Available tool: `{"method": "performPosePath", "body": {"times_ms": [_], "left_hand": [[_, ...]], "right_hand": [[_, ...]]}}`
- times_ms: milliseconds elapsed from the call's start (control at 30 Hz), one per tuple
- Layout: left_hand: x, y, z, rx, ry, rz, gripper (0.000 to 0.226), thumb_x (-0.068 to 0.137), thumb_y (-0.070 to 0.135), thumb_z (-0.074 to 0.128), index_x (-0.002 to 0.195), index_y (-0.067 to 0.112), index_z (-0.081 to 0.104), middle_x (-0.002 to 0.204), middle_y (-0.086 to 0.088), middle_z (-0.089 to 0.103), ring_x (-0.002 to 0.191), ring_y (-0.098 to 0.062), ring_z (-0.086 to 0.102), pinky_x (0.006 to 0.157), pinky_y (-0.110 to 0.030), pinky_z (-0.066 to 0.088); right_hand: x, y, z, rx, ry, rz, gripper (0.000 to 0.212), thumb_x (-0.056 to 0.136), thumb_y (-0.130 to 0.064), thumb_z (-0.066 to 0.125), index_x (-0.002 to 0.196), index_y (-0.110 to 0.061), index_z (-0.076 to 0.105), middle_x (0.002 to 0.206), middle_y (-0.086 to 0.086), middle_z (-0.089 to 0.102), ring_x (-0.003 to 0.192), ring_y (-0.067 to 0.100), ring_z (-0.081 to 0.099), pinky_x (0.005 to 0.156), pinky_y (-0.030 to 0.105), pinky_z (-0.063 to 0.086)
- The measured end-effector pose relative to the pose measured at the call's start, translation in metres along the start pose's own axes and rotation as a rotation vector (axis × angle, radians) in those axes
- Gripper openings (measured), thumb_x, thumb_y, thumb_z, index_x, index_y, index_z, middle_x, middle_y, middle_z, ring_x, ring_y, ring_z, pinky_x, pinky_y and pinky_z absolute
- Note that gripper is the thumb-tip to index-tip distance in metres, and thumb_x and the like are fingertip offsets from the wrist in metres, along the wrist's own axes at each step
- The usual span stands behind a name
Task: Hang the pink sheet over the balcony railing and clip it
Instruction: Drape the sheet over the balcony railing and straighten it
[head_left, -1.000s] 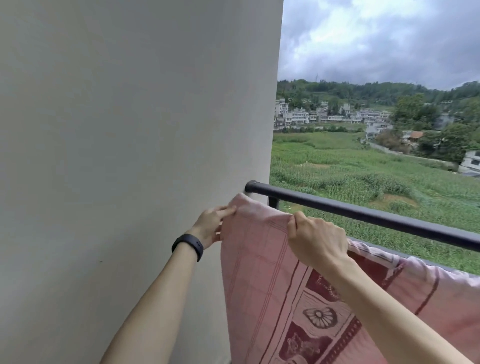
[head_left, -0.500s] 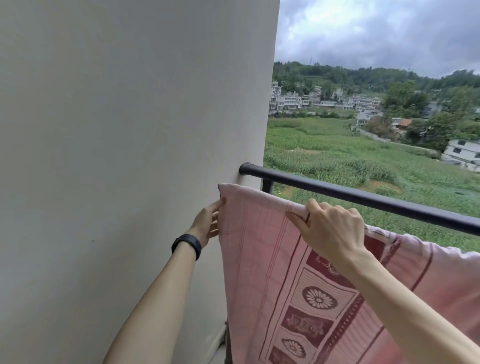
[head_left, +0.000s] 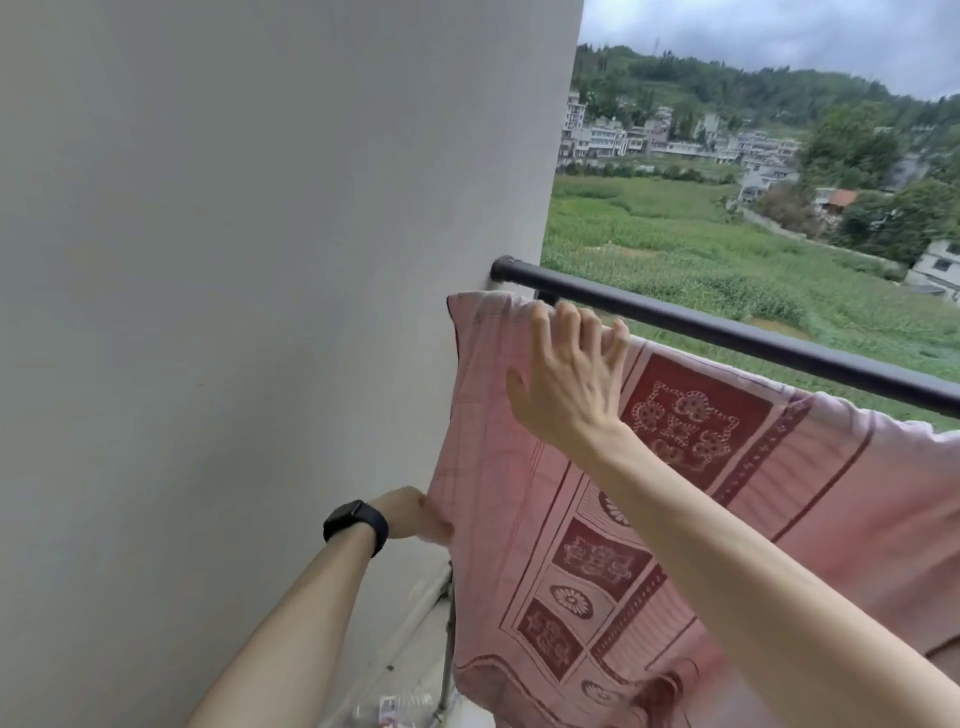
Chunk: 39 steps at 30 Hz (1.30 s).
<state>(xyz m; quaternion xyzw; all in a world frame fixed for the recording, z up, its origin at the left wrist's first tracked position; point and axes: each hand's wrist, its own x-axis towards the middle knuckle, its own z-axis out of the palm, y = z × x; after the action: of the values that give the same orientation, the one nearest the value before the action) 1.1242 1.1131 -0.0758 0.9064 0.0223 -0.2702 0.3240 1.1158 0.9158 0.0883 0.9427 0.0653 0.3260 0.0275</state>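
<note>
Hanging on the near side of the black balcony railing (head_left: 727, 332): the pink sheet (head_left: 810, 509), top edge just under the bar and following it from the wall end down toward the right. Lies with its long axis along the rail, printed face toward the camera, dark red panels and stripes slanting down to the left. Cannot tell whether draped over anything or only held up by hand.

Pressed near its top left corner by the right hand (head_left: 571, 389): fingers spread and nearly straight, fingertips reaching the upper edge, palm flat against the cloth, nothing clasped.

Held lower down at its left border by the left hand (head_left: 413, 512), close to the grey wall (head_left: 260, 260), with the cloth edge drawn toward it. Fingertips tucked behind the fabric, so the grip shows only in part. Wears a black wristband (head_left: 356, 525) on that wrist.

Cut off at the right by the frame edge. Crossed and partly covered by the right forearm. Bottom hem blurred and lost at the lower border.

Hard to make out: pale clutter (head_left: 395, 709) on the floor strip beside the wall.

Beyond the rail, green fields (head_left: 675, 244) and white houses (head_left: 623, 140) under a grey sky.
</note>
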Motion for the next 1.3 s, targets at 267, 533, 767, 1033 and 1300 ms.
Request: {"method": "performPosePath", "body": {"times_ms": [267,533,767,1033,1300], "left_hand": [[-0.009,-0.046,-0.026,-0.001,0.237,-0.063,0.026,0.075,0.037,0.076,0.095,0.021,0.07,0.1,-0.003,0.07,0.098,-0.024,0.064,0.081,-0.028,0.05],[-0.037,0.083,-0.099,-0.766,0.222,0.294,0.049,0.069,0.072,0.057,0.089,0.031,0.075,0.097,0.013,0.076,0.102,-0.012,0.065,0.091,-0.047,0.035],[-0.026,0.139,-0.105,-0.74,0.36,0.36,0.068,0.089,0.073,0.035,0.116,0.018,0.065,0.11,-0.003,0.069,0.099,-0.022,0.066,0.089,-0.042,0.053],[-0.017,0.16,-0.119,-0.868,0.622,0.434,0.024,0.087,0.047,0.063,0.095,0.025,0.067,0.105,0.002,0.067,0.102,-0.019,0.063,0.088,-0.036,0.053],[-0.024,0.132,-0.093,-0.922,0.913,0.542,0.016,0.09,0.041,0.062,0.092,0.025,0.06,0.094,0.009,0.066,0.089,-0.007,0.062,0.07,-0.022,0.045]], "right_hand": [[-0.006,0.011,0.006,-0.033,-0.003,-0.052,0.083,0.074,-0.033,0.063,0.148,-0.013,0.031,0.147,0.015,0.039,0.136,0.036,0.035,0.114,0.056,0.017],[-0.004,0.04,-0.013,-0.037,0.009,0.088,0.071,0.087,-0.063,0.047,0.143,-0.02,0.037,0.142,0.011,0.051,0.129,0.031,0.047,0.11,0.059,0.018],[-0.019,0.064,-0.015,-0.104,0.054,0.05,0.056,0.091,-0.06,0.044,0.126,-0.017,0.051,0.112,0.008,0.065,0.099,0.031,0.059,0.093,0.048,0.037],[-0.015,0.07,-0.019,-0.018,0.098,0.053,0.038,0.104,-0.047,0.038,0.126,-0.024,0.06,0.113,0.0,0.072,0.099,0.029,0.066,0.084,0.043,0.044],[-0.05,0.075,-0.006,0.149,0.432,-0.183,0.024,0.095,-0.025,0.068,0.117,-0.018,0.075,0.12,-0.001,0.073,0.116,0.027,0.063,0.102,0.048,0.045]]}}
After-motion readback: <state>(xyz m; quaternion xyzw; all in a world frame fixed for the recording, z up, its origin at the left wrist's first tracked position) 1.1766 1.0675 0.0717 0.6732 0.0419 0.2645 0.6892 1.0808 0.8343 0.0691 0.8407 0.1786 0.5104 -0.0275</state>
